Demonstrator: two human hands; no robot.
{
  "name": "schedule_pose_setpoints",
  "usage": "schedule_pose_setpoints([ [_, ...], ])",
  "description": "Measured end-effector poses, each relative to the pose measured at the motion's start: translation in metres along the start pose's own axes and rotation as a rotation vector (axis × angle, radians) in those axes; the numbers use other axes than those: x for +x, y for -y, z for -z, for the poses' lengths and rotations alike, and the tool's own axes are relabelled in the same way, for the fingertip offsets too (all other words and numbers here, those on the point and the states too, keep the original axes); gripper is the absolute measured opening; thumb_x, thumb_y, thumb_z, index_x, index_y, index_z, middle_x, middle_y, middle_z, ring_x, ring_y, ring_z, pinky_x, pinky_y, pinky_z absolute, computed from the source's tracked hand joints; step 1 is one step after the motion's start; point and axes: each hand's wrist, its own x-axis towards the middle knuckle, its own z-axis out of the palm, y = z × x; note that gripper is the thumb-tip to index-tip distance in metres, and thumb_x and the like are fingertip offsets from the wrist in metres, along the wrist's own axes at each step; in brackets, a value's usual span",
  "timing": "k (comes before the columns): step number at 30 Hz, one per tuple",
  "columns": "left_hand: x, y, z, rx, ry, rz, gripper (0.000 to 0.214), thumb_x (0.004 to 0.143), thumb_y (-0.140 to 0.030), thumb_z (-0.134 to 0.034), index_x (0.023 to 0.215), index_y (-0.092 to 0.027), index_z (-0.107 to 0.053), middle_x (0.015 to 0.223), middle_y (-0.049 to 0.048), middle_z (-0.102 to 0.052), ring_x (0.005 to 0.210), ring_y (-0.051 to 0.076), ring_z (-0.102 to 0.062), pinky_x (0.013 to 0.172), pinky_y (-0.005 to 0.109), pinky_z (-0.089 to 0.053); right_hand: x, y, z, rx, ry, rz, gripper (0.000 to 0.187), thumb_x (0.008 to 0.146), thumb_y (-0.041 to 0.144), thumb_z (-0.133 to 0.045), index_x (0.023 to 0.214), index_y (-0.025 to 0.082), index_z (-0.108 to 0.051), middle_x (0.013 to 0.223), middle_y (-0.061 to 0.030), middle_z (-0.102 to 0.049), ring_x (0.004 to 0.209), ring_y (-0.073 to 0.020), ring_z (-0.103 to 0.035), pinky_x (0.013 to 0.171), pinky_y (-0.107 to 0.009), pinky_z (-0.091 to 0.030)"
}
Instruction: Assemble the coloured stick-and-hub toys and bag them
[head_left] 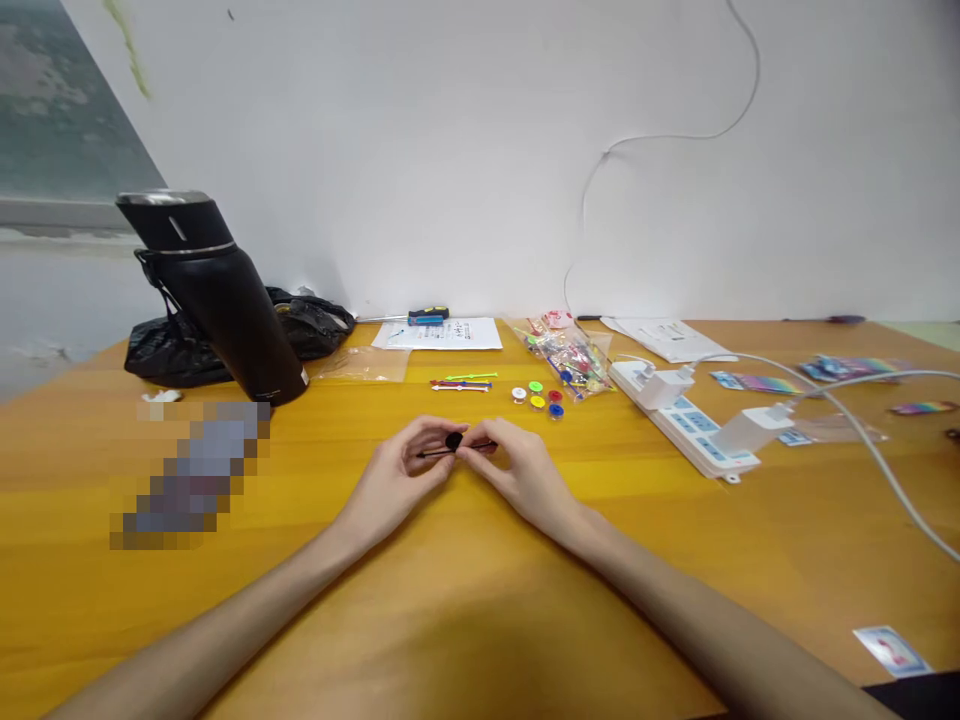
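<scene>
At the middle of the table, my left hand [409, 465] and my right hand [517, 460] meet at the fingertips. Between them is a small black round disc [454, 440], pinched by my left fingers. A thin black arrow-like stick [433, 454] runs across below the disc, and my right finger and thumb pinch it; its far end pokes out past them. Whether disc and stick are joined is hidden by the fingers. Just beyond my hands lie several small coloured discs [537, 402] and a few thin plastic arrows [461, 382] in green, blue, red and white.
A clear bag of coloured parts [574, 360] lies behind the discs. To the right is a white power strip [686, 420] with chargers and trailing cables. A black flask [225, 300] stands at left by a black plastic bag [315, 325]. Papers [465, 335] and a screwdriver [427, 316] lie by the wall.
</scene>
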Motion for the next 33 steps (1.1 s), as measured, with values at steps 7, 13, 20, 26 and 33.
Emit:
schedule_pose_setpoints([
  [7, -0.0008, -0.0021, 0.0003, 0.002, -0.009, 0.012, 0.028, 0.091, -0.032, -0.069, 0.117, -0.02, -0.065, 0.128, 0.0097, -0.07, 0.119, 0.023, -0.067, 0.107, 0.04, -0.051, -0.0006, 0.0019, 0.0005, -0.048, -0.003, -0.044, 0.009, 0.098, 0.031, -0.062, 0.1, 0.022, -0.065, 0.098, -0.0026, -0.071, 0.087, -0.0172, -0.066, 0.082, -0.03, -0.051],
  [13, 0.0003, -0.0028, 0.0005, -0.001, -0.025, 0.014, 0.028, 0.09, -0.032, -0.07, 0.114, -0.019, -0.067, 0.125, 0.0093, -0.071, 0.118, 0.023, -0.066, 0.108, 0.04, -0.051, -0.001, 0.0058, -0.0003, -0.056, -0.035, -0.085, 0.018, 0.097, 0.031, -0.063, 0.113, 0.023, -0.06, 0.111, -0.005, -0.067, 0.099, -0.0177, -0.065, 0.087, -0.031, -0.052],
  [20, -0.0003, -0.0028, 0.0, -0.003, -0.01, 0.048, 0.028, 0.089, -0.034, -0.071, 0.114, -0.021, -0.069, 0.125, 0.0076, -0.072, 0.117, 0.022, -0.067, 0.107, 0.038, -0.051, -0.001, 0.0039, 0.002, -0.024, 0.088, -0.009, 0.021, 0.101, 0.028, -0.055, 0.12, 0.022, -0.061, 0.119, -0.0076, -0.065, 0.108, -0.0181, -0.064, 0.096, -0.033, -0.051],
  [26, -0.0005, -0.0037, -0.0007, -0.007, 0.034, 0.103, 0.031, 0.089, -0.036, -0.072, 0.116, -0.02, -0.07, 0.124, 0.0091, -0.073, 0.115, 0.024, -0.069, 0.105, 0.039, -0.053, -0.0017, 0.0021, 0.0047, 0.083, 0.161, -0.07, 0.019, 0.1, 0.027, -0.055, 0.116, 0.02, -0.062, 0.111, -0.0064, -0.071, 0.099, -0.0172, -0.068, 0.088, -0.031, -0.056],
  [33, 0.0003, -0.0061, -0.0007, -0.011, 0.062, 0.131, 0.032, 0.089, -0.036, -0.072, 0.116, -0.02, -0.07, 0.124, 0.0091, -0.073, 0.113, 0.023, -0.07, 0.102, 0.037, -0.055, -0.0011, 0.0022, 0.0059, 0.166, 0.168, -0.074, 0.014, 0.097, 0.023, -0.058, 0.11, 0.02, -0.061, 0.107, -0.005, -0.071, 0.097, -0.0164, -0.07, 0.089, -0.03, -0.057],
])
